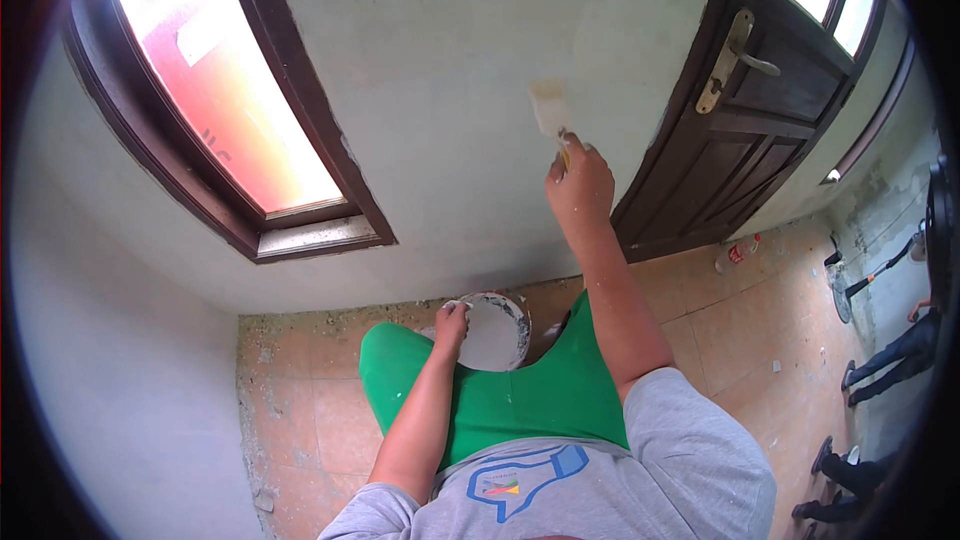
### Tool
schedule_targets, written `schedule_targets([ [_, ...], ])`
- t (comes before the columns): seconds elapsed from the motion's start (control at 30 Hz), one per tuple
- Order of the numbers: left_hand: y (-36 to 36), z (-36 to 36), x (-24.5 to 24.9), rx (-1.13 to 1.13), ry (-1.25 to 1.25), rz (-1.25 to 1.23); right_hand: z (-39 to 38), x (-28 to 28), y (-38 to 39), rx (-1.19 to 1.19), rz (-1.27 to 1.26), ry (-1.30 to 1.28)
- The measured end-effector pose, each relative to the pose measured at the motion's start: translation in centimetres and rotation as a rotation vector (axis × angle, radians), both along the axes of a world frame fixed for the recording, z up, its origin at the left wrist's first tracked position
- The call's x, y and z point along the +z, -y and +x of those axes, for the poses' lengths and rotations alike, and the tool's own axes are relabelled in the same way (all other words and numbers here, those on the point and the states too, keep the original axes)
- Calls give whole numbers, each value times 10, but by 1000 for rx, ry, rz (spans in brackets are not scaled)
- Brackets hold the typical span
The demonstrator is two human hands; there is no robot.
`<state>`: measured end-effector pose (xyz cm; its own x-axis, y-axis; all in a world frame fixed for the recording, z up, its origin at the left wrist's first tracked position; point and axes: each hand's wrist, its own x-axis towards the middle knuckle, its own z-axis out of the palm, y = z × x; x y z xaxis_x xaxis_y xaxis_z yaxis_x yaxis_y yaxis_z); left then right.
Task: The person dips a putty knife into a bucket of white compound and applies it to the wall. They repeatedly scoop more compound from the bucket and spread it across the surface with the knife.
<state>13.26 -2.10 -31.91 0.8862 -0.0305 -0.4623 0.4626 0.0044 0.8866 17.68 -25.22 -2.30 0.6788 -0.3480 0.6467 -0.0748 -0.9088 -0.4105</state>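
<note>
My right hand is closed around the handle of a paintbrush, raised in front of the pale wall. The brush's wide, light bristles point up and overlap the wall between the window and the door. Down between my knees stands a round bucket of greyish-white paint, its inner side smeared with dark and light patches. My left hand has its fingers curled over the bucket's left rim.
Left of the brush is a dark-framed window; to the right, a dark wooden door with a metal handle. A plastic bottle stands on the tiled floor by the door. People's legs show at the far right.
</note>
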Motion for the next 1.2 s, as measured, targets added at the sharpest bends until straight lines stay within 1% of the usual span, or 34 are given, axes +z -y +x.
schedule_targets([
  [0.03, 0, 0, -1, 1, 2, -5, -6, 0, 1, 10, -3, -73],
  [0.17, 2, 1, -1, -10, 6, -8, -32, 25, 2, 47, 34, -79],
  [0.23, 2, -1, 0, -27, 18, -7, -36, 36, 2, 26, 34, 49],
  [0.27, 4, -1, 0, -23, 8, -10, -32, 36, 4, 22, 38, 46],
  [0.33, 6, 0, 2, -24, -6, -12, -16, 37, 11, 86, 6, 227],
  [0.37, 7, -1, 3, -17, -9, -6, -6, 31, 13, 82, 6, 224],
  [0.47, 7, -1, -2, -19, -9, 3, 11, 11, 16, 119, -10, 194],
  [0.53, 6, 2, 1, -21, 2, 3, 8, 9, 14, 85, 5, 2],
  [0.57, 5, 2, 2, -21, 1, 3, 6, 9, 15, 87, 3, 3],
  [0.63, 4, -2, -2, -23, -11, 4, -8, 14, 16, 106, 37, -111],
  [0.67, 4, -2, -3, -24, -7, 4, -16, 17, 16, 104, 38, -115],
  [0.73, 3, 0, -4, -23, 4, 1, -29, 23, 15, 95, 165, -70],
  [0.77, 3, 0, -5, -23, 3, -8, -34, 20, 16, 97, 160, -66],
  [0.83, 4, 0, -4, -21, 9, -28, -41, 10, 19, 154, 327, 50],
  [0.87, 4, 0, -4, -22, 16, -20, -41, 1, 20, 157, 317, 54],
  [0.93, 7, 0, -2, -22, 24, -16, -32, -25, 22, 252, 557, 249],
  [0.97, 7, 0, -1, -28, 12, -15, -25, -37, 24, 255, 556, 251],
  [1.03, 4, -1, -3, -29, -3, -8, -15, -57, 22, 304, 779, 240],
  [1.07, 3, -1, -6, -23, 3, -9, -12, -63, 19, 308, 783, 239],
  [1.13, 2, -1, -2, -9, 12, -14, -8, -64, 10, 438, 1256, 188],
  [1.17, 1, -2, 0, 0, 6, -13, -4, -63, 7, 443, 1254, 184],
  [1.2, 2, -2, 2, 7, 0, -13, 1, -57, 1, 503, 1288, 206],
])
